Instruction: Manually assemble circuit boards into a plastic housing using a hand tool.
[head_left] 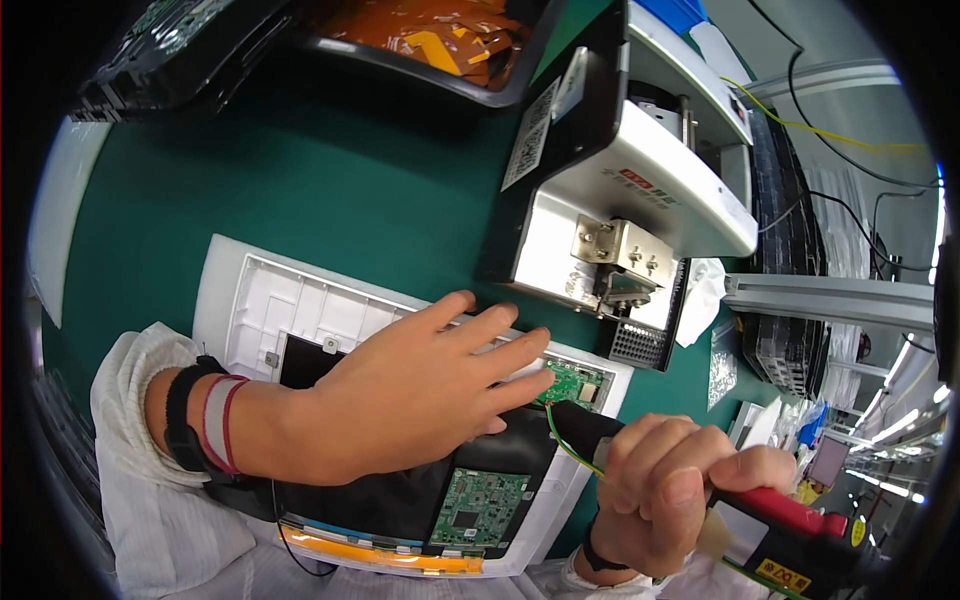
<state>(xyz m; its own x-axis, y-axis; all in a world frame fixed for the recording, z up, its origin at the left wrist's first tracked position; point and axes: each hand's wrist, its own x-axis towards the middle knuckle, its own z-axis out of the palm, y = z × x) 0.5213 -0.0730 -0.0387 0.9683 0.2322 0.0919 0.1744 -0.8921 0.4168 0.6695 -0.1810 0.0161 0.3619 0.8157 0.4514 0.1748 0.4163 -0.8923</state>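
A white plastic housing (222,300) lies before me with a black panel (400,500) and a green circuit board (482,508) in it. My left hand (430,375) rests across it, fingers stretched and slightly apart, holding nothing. Its fingertips are beside a smaller green board (575,383) at the housing's right end. My right hand (665,490) is wrapped around a red and black electric screwdriver (785,512), whose dark nose points left to that smaller board. Whether the tip touches a screw is hidden. A green-yellow wire (562,440) runs from the board toward my right hand.
A screw feeder (660,180) stands on the green mat (300,190) at the right. Behind the mat, a black tray (500,98) holds orange flexible circuits (400,35). Black trays are stacked far left (180,70). A metal rail (820,300) and cables are at the right.
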